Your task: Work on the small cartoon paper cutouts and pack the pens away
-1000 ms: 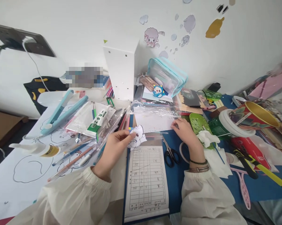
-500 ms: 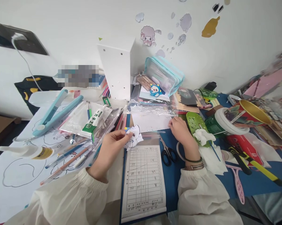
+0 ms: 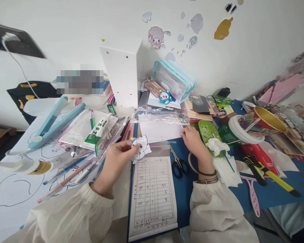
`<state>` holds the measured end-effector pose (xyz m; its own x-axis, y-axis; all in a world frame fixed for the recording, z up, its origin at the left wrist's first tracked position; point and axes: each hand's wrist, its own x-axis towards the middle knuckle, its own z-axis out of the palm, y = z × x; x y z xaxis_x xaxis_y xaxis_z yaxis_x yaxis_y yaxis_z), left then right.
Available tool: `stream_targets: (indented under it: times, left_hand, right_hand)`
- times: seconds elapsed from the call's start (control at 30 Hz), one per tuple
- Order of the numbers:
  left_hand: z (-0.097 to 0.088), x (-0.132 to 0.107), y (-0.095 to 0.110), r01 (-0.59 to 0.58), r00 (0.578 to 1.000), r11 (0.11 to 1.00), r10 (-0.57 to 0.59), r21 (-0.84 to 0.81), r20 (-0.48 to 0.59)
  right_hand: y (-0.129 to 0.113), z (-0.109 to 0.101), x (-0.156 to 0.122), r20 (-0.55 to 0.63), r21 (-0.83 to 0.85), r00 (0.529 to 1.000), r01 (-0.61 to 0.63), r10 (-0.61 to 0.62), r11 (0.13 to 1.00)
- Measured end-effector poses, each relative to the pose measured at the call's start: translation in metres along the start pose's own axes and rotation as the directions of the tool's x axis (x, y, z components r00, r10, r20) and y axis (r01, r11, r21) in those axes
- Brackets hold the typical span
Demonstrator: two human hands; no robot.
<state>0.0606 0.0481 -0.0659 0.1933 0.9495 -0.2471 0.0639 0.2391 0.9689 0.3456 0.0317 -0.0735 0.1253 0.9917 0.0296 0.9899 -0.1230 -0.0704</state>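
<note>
Barely anything shifting: left hand [image 3: 113, 162] is still pinching paper cutout [image 3: 141, 150] above ledger pad [image 3: 153, 192]; right hand [image 3: 192, 140] is fingering bagged sheet [image 3: 159, 131] at its edge, grip unclear. Lifting it likely needs an edge pinch.

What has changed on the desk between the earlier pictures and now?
Nothing was picked up or let go. Only the view drifted a little, so everything sits further left in the picture. The left hand still pinches the paper cut-out above the ruled pad, and the right hand still rests on the white sheet.
</note>
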Motion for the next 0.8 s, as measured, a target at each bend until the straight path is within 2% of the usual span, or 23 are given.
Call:
stream_targets:
  times: [0.33, 0.57, 0.8]
  left_hand:
    - [0.0051, -0.0009, 0.0065, 0.023, 0.999, 0.996, -0.027, -0.086, -0.039]
    - [0.0013, 0.0007, -0.0006, 0.007, 1.0, 0.999, -0.008, -0.044, -0.022]
    - [0.0025, 0.0005, 0.0001, 0.027, 0.999, 0.993, -0.025, -0.112, 0.021]
  right_hand:
    - [0.0014, 0.0029, -0.0019, -0.048, 0.054, 0.999, -0.009, 0.012, 0.999]
    - [0.0046, 0.0056, -0.0037, -0.09, 0.121, 0.996, 0.002, 0.009, 0.993]
    - [0.0075, 0.0089, -0.0048, -0.122, 0.183, 0.992, -0.009, 0.032, 0.983]
